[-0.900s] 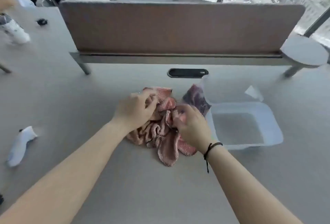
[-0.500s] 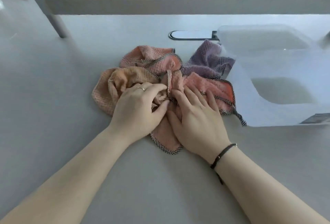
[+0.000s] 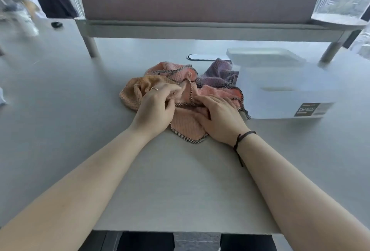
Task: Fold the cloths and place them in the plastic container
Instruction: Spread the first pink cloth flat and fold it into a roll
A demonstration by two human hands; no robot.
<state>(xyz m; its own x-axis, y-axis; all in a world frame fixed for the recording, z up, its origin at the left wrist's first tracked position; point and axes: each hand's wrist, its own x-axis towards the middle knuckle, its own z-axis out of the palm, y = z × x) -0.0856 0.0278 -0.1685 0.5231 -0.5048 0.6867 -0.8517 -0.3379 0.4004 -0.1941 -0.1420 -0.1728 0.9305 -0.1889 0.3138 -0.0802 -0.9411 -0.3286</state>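
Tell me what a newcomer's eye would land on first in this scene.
The crumpled pile of cloths at the middle of the grey table stands out first: pink and orange ones in front, a purple cloth behind. Both bare hands are on it, the left hand pinching a fold, the right hand lying flat. Just right of the pile sits a translucent plastic container, no cloth visible inside.

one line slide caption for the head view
Both hands sort crumpled cloths beside a plastic container.
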